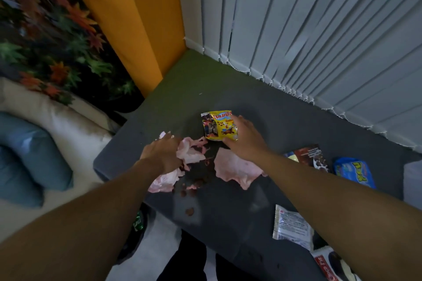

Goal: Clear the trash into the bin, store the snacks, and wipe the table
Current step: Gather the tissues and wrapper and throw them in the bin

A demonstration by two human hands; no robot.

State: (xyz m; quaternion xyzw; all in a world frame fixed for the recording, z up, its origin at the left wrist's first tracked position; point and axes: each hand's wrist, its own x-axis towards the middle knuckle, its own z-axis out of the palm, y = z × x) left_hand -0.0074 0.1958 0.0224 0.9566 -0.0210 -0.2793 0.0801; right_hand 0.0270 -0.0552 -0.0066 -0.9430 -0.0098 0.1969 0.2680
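Note:
On the dark grey table [239, 223] lie crumpled pink tissues and brown crumbs [189, 211]. My left hand [163, 153] is closed on a bunch of pink tissue [190, 151] at the table's left part. My right hand [245, 136] grips the right edge of a crumpled yellow snack wrapper [217, 126] lying on the table. A second pink tissue [235, 169] lies flat under my right forearm. More torn pink pieces [163, 182] sit beneath my left wrist.
Snack packs lie along the right: a dark brown one [310, 157], a blue one [354, 172], a white one [292, 228] and a red-and-white one [333, 264]. A black bin bag [137, 235] sits on the floor left of the table. Vertical blinds hang behind; a sofa with a blue cushion [29, 157] stands left.

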